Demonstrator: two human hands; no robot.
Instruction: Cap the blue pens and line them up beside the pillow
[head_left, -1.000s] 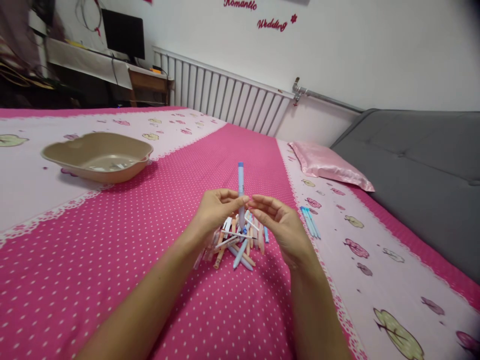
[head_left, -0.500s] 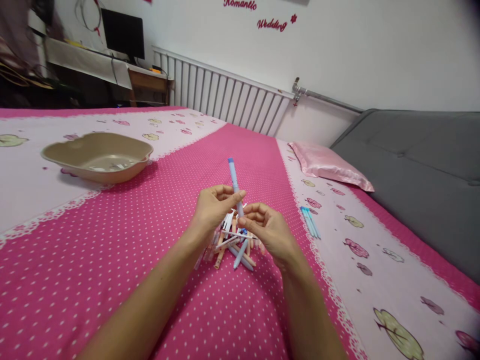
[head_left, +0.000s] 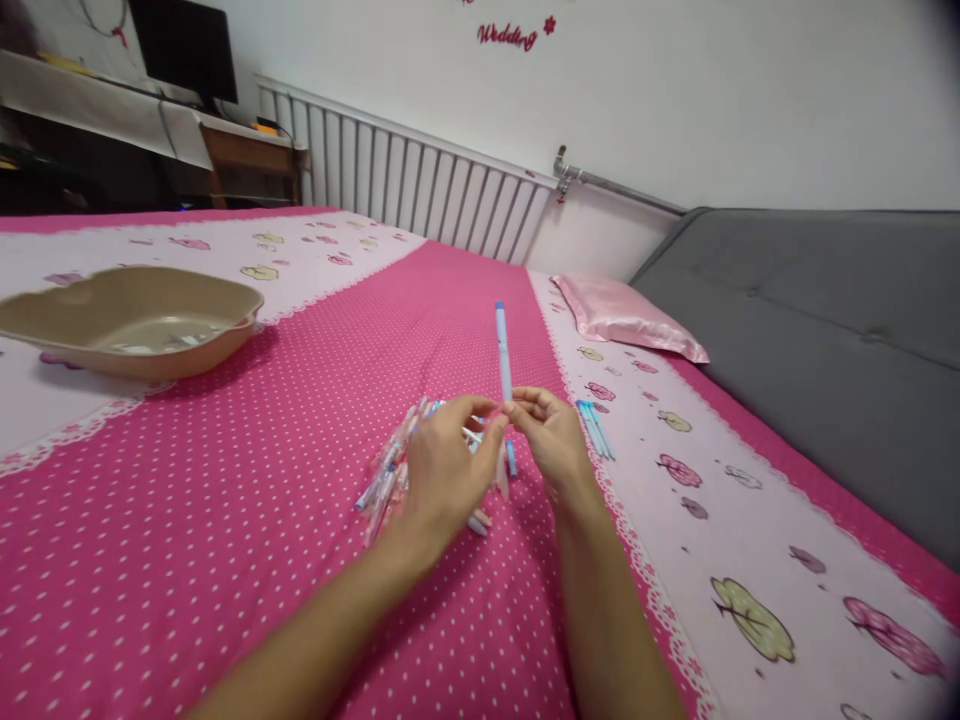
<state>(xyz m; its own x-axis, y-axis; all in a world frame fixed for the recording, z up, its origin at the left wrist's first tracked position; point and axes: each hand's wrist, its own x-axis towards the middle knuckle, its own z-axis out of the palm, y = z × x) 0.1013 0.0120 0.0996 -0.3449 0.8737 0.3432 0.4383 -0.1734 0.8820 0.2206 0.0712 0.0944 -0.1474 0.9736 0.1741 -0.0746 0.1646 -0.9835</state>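
A pale blue pen (head_left: 503, 350) with a darker blue tip stands nearly upright. My right hand (head_left: 551, 435) pinches its lower end between thumb and fingers. Close beside that end, my left hand (head_left: 450, 470) has thumb and forefinger drawn together; whatever is between them is too small or hidden to name. Under and behind the left hand lies a loose pile of pens and pen parts (head_left: 386, 470) in white, pink and blue, partly covered by the hand. A short blue piece (head_left: 511, 458) shows between the two hands.
Several light blue pens (head_left: 595, 430) lie side by side to the right. A beige plastic basin (head_left: 187, 350) with small pieces inside sits at the left on the bed cover (head_left: 300, 560). Farther back are a pink pillow (head_left: 630, 318), a grey headboard (head_left: 810, 300) and a radiator (head_left: 405, 170).
My left hand has left the pen's middle and moved down to its lower end. The pen is more upright and further right in view. The camera view has turned slightly right.
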